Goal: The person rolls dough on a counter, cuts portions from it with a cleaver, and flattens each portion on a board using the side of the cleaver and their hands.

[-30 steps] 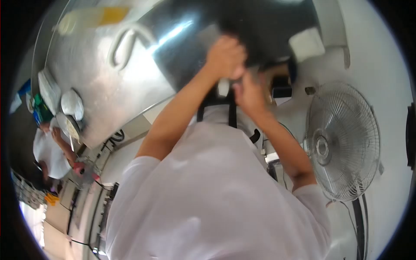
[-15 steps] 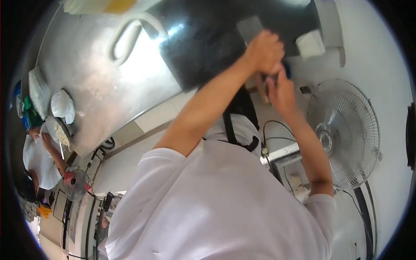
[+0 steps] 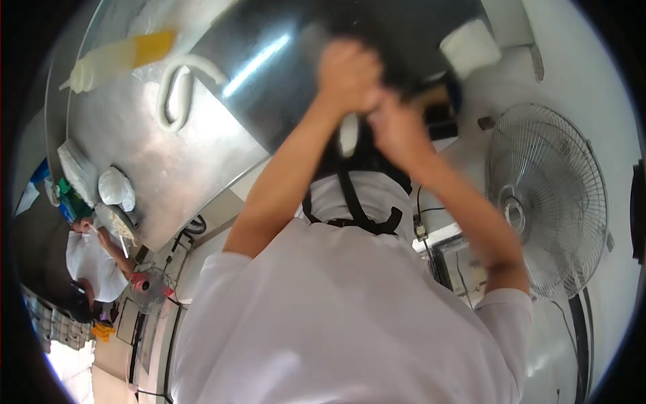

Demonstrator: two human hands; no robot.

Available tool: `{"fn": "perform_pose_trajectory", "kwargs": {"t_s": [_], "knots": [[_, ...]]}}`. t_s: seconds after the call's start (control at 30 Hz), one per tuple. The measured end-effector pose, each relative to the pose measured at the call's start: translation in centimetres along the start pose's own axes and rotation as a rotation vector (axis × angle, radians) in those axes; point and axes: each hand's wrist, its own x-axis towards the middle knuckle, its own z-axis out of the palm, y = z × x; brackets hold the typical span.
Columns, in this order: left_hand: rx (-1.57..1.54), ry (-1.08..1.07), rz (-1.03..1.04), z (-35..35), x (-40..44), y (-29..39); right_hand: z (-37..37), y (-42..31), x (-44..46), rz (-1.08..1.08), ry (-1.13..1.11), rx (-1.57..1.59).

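Observation:
My left hand [image 3: 351,73] is closed, blurred by motion, over the dark work board [image 3: 269,94]. A pale piece of dough [image 3: 348,135] sticks out below its grip. My right hand [image 3: 402,135] meets it from the right, with its fingers bent against the left hand; what lies between them is hidden. Left of the board, a long white rope of dough [image 3: 163,101] lies in a loop on the metal table, with one end reaching the board. Just right of my hands, a brown thing and a dark-blue edge [image 3: 455,93] are too blurred to name.
A squeeze bottle [image 3: 121,59] of yellow liquid lies on the metal table [image 3: 222,135]. A folded white cloth [image 3: 471,48] sits at the board's right corner. A large fan [image 3: 548,202] stands close on my right. Another person [image 3: 101,262] works at the far left beside white bags [image 3: 116,188].
Both hands have moved left over the board and stay together. The pale dough now shows under my left hand. The flat grey blade seen beyond my hands is no longer distinct. The view has shifted.

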Motion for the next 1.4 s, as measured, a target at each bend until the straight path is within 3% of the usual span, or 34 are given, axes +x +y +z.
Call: {"fn": "perform_pose_trajectory", "kwargs": {"t_s": [0.03,0.07,0.1,0.13,0.17,0.2,0.23,0.3,0.33,0.37,0.43,0.47,0.53,0.57,0.6,0.63,0.7,0.73,0.77,0.8,0.83,0.87,0.9,0.97,1.07,1.1,1.17,1.27,1.37,1.4], "knots": [[0.108,0.078,-0.017,-2.7,-1.6,-0.4,1.0,-2.9,0.8,0.093,-0.222,-0.089],[0.209,-0.07,-0.147,-6.5,-4.1,-0.3,2.4,-4.5,1.2,-0.014,-0.347,-0.013],[0.249,-0.048,-0.214,-9.3,-6.6,-0.5,4.8,-5.6,1.5,-0.11,-0.431,0.031],[0.283,0.001,-0.273,-11.2,-9.1,-0.7,6.1,-7.1,1.7,-0.138,-0.493,0.058],[0.355,-0.105,-0.336,-13.3,-8.9,0.1,6.1,-8.0,1.7,-0.2,-0.52,0.099],[0.417,-0.362,-0.526,-15.4,-10.4,0.7,6.0,-8.1,1.8,-0.248,-0.507,0.131],[0.437,-0.35,-0.512,-15.4,-8.5,1.4,5.8,-8.2,2.3,-0.298,-0.492,0.157],[0.58,0.035,-0.447,-14.2,-4.8,2.9,4.9,-7.2,3.7,-0.352,-0.413,0.244],[0.5,0.102,-0.475,-14.4,-3.4,3.9,3.7,-7.0,4.3,-0.384,-0.354,0.329],[0.537,0.308,-0.471,-13.6,-2.9,4.4,2.4,-7.0,5.2,-0.424,-0.371,0.294],[0.594,0.604,-0.642,-12.3,-0.8,6.4,-0.6,-8.5,7.3,-0.079,-0.352,0.721],[0.624,0.65,-0.642,-11.8,-1.6,6.9,-0.2,-8.5,8.7,-0.081,-0.273,0.813],[0.041,0.344,-1.407,-10.8,-1.9,7.8,-1.7,-9.6,10.8,-0.222,-0.21,0.889],[-0.521,0.305,-1.632,-11.1,-0.6,7.6,-1.6,-9.9,11.7,-0.28,-0.187,0.932],[-1.12,0.247,-1.766,-12.1,2.9,7.5,-1.8,-10.4,12.3,-0.4,-0.107,0.742],[-1.117,0.29,-1.756,-11.4,2.6,6.8,-1.9,-10.7,13.0,-0.424,-0.134,0.728],[-1.128,0.264,-1.624,-10.4,1.6,5.3,-1.9,-11.2,14.9,-0.339,-0.468,0.988],[-1.123,0.294,-1.609,-11.1,2.3,5.2,-1.3,-10.8,17.0,-0.493,-0.467,0.99],[-0.932,0.254,-1.661,-12.3,3.6,5.4,-0.8,-10.6,20.2,-0.463,-0.372,0.857],[-0.739,0.215,-1.706,-13.1,4.3,5.6,-0.5,-11.4,23.2,-0.337,-0.396,1.113],[-0.727,0.231,-1.694,-13.2,3.8,5.7,0.2,-11.6,27.5,-0.346,-0.197,0.827],[-0.484,0.158,-1.636,-13.3,2.8,5.4,0.0,-11.8,31.1,-0.55,0.177,0.159],[-0.235,0.081,-1.553,-13.8,2.4,4.7,-1.3,-13.6,31.5,-0.433,0.21,-0.156],[-0.215,0.1,-1.508,-14.9,2.4,5.1,0.5,-14.6,37.0,-0.384,0.176,-0.32],[-0.166,0.017,-1.479,-16.0,1.9,5.0,7.7,-9.5,50.2,-0.539,0.278,-0.554],[-0.145,-0.008,-1.462,-16.4,2.0,4.7,7.4,-10.3,50.5,-0.537,0.285,-0.557],[-0.117,-0.061,-1.478,-17.6,2.2,4.1,6.2,-13.3,49.5,-0.057,0.36,0.06],[-0.015,-0.069,-1.42,-17.7,0.9,1.8,-3.9,-17.6,38.2,-0.087,0.592,0.304],[0.082,-0.055,-1.349,-18.0,0.6,-1.5,-5.8,-14.7,35.8,-0.189,0.581,0.222],[0.091,-0.075,-1.341,-18.3,1.0,-2.6,-6.1,-14.5,32.4,-0.272,0.477,0.162]]}}
